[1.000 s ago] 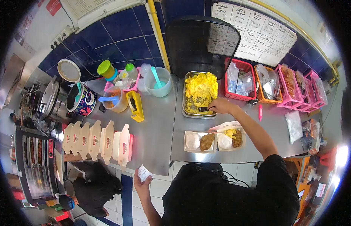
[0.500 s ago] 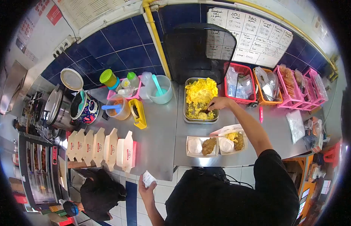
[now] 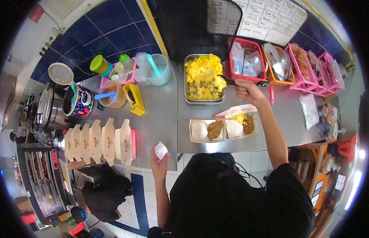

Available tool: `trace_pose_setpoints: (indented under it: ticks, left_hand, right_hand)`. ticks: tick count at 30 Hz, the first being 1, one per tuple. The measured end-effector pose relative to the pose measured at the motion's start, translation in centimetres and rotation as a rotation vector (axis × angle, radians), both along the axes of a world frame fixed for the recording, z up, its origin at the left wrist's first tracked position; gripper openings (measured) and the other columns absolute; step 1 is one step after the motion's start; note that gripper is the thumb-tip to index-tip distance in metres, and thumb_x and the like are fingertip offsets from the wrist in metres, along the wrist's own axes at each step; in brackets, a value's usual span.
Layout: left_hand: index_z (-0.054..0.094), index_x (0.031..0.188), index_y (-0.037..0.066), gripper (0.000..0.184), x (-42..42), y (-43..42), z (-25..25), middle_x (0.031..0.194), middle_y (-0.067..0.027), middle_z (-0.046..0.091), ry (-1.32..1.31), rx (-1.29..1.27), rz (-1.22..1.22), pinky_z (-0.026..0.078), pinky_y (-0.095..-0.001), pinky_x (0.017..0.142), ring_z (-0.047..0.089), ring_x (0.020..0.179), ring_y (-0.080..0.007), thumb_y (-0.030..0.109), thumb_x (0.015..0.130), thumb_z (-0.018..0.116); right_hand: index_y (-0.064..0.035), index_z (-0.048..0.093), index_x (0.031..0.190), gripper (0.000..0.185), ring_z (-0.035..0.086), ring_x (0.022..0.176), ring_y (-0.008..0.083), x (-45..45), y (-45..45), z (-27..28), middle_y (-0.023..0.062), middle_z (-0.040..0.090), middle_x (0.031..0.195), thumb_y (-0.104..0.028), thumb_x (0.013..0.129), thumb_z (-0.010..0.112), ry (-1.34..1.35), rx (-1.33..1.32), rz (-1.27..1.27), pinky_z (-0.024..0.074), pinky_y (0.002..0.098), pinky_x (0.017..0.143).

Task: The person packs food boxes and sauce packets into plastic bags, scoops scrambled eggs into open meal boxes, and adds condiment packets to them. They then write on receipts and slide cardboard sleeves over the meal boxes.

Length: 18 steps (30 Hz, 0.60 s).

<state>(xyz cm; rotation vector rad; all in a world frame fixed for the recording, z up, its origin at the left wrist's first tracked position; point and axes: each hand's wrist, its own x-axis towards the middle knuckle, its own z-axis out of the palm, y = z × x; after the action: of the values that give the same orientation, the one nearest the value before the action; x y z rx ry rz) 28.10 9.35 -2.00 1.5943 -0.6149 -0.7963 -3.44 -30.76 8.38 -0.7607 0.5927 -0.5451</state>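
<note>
My right hand (image 3: pixel 248 90) grips the dark handle of a spoon (image 3: pixel 229 81), whose bowl carries yellow scrambled egg at the right edge of a metal tray (image 3: pixel 205 101). More scrambled egg (image 3: pixel 203 71) fills the tray, thickest at its far end. Nearer me, one open box (image 3: pixel 194 137) holds a white mound and a brown fried piece. Beside it, a second open box (image 3: pixel 232 135) has similar food plus some egg. In my left hand (image 3: pixel 159 162), over the counter's front edge, is a small printed paper slip (image 3: pixel 160 150).
Several folded boxes (image 3: pixel 108 142) stand in a row at left. Behind them are a yellow tape dispenser (image 3: pixel 135 101) and tubs (image 3: pixel 158 75). A red basket (image 3: pixel 248 59) and pink racks (image 3: pixel 305 75) line the back right. A person in black (image 3: pixel 107 194) bends at lower left.
My right hand has drawn back from inside the tray to its right, lifting the spoon with egg on it. My left hand has come up over the counter edge with the slip. The view has shifted.
</note>
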Motion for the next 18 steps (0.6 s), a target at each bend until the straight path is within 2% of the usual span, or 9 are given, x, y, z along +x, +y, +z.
trace_pose_setpoints:
  ticks: [5,8,10,13,14,15,16,17,18]
  left_hand:
    - [0.023,0.152,-0.004,0.086,-4.3,-8.1,-0.8,0.148,-0.0207,0.041,-0.110,0.161,-0.095,0.046,-0.0422,0.102,0.046,0.133,-0.0267,0.016,0.087,0.076]
    - [0.016,0.153,-0.007,0.102,-6.6,-11.6,-3.5,0.154,-0.0250,0.032,0.076,0.134,-0.160,0.038,-0.0436,0.110,0.035,0.142,-0.0308,0.026,0.082,0.081]
    - [0.011,0.153,-0.008,0.113,-7.9,-13.3,-4.3,0.157,-0.0276,0.024,-0.079,0.220,-0.189,0.026,-0.0423,0.119,0.026,0.147,-0.0351,0.034,0.078,0.083]
    - [0.009,0.153,-0.010,0.120,-9.2,-15.5,-3.9,0.159,-0.0301,0.017,-0.258,0.334,-0.214,0.016,-0.0409,0.122,0.018,0.150,-0.0382,0.039,0.074,0.084]
    - [0.008,0.153,-0.011,0.120,-9.3,-15.8,-4.9,0.159,-0.0310,0.016,-0.312,0.332,-0.234,0.017,-0.0424,0.122,0.019,0.149,-0.0408,0.038,0.073,0.084]
    - [0.008,0.153,-0.011,0.120,-9.2,-16.0,-5.0,0.159,-0.0310,0.016,-0.320,0.334,-0.245,0.017,-0.0424,0.122,0.019,0.149,-0.0408,0.038,0.073,0.084]
    - [0.008,0.152,-0.011,0.120,-9.1,-16.5,-5.0,0.159,-0.0309,0.016,-0.342,0.369,-0.271,0.018,-0.0424,0.122,0.019,0.149,-0.0409,0.037,0.072,0.084]
    - [0.009,0.152,-0.011,0.120,-9.2,-16.7,-5.2,0.159,-0.0308,0.016,-0.361,0.407,-0.295,0.019,-0.0425,0.122,0.019,0.149,-0.0410,0.035,0.071,0.084]
    - [0.009,0.152,-0.011,0.120,-9.2,-16.5,-5.7,0.159,-0.0308,0.016,-0.364,0.408,-0.299,0.019,-0.0425,0.122,0.019,0.149,-0.0410,0.035,0.071,0.084]
  right_hand:
    - [-0.0059,0.058,0.087,0.012,0.033,0.052,0.0065,-7.4,11.6,1.4,-0.0080,0.036,0.061,-0.014,0.096,0.059,-0.029,0.000,-0.380,0.0286,0.0251,0.051]
    - [-0.0014,0.060,0.097,0.010,0.032,0.051,0.0068,-9.6,18.5,-2.0,-0.0075,0.034,0.060,-0.010,0.092,0.058,0.150,0.118,-0.505,0.0273,0.0257,0.049]
    - [-0.0017,0.059,0.098,0.010,0.030,0.050,0.0054,-7.9,21.9,-3.4,-0.0081,0.032,0.059,-0.009,0.092,0.057,0.286,0.208,-0.508,0.0258,0.0249,0.048]
    - [-0.0008,0.060,0.100,0.013,0.032,0.053,0.0034,-4.0,24.0,-7.1,-0.0087,0.036,0.065,-0.011,0.093,0.058,0.397,0.230,-0.462,0.0265,0.0238,0.047]
    - [0.0012,0.061,0.105,0.018,0.033,0.054,0.0034,-2.2,23.9,-7.3,-0.0086,0.037,0.065,-0.010,0.092,0.057,0.438,0.202,-0.472,0.0273,0.0236,0.048]
    - [0.0018,0.065,0.089,0.020,0.040,0.057,0.0049,-0.6,23.7,-7.7,-0.0044,0.047,0.064,-0.016,0.091,0.057,0.572,0.038,-0.467,0.0299,0.0255,0.049]
    - [0.0032,0.067,0.088,0.021,0.048,0.060,0.0093,0.7,23.6,-10.6,0.0028,0.057,0.065,-0.016,0.088,0.059,0.766,-0.230,-0.506,0.0394,0.0296,0.054]
    - [0.0037,0.067,0.091,0.020,0.058,0.064,0.0166,2.4,23.2,-9.2,0.0121,0.063,0.068,-0.014,0.086,0.060,0.883,-0.521,-0.544,0.0470,0.0342,0.061]
    - [0.0022,0.068,0.093,0.017,0.065,0.067,0.0270,3.2,22.8,-8.2,0.0189,0.066,0.075,-0.012,0.085,0.061,0.956,-0.583,-0.486,0.0509,0.0381,0.065]
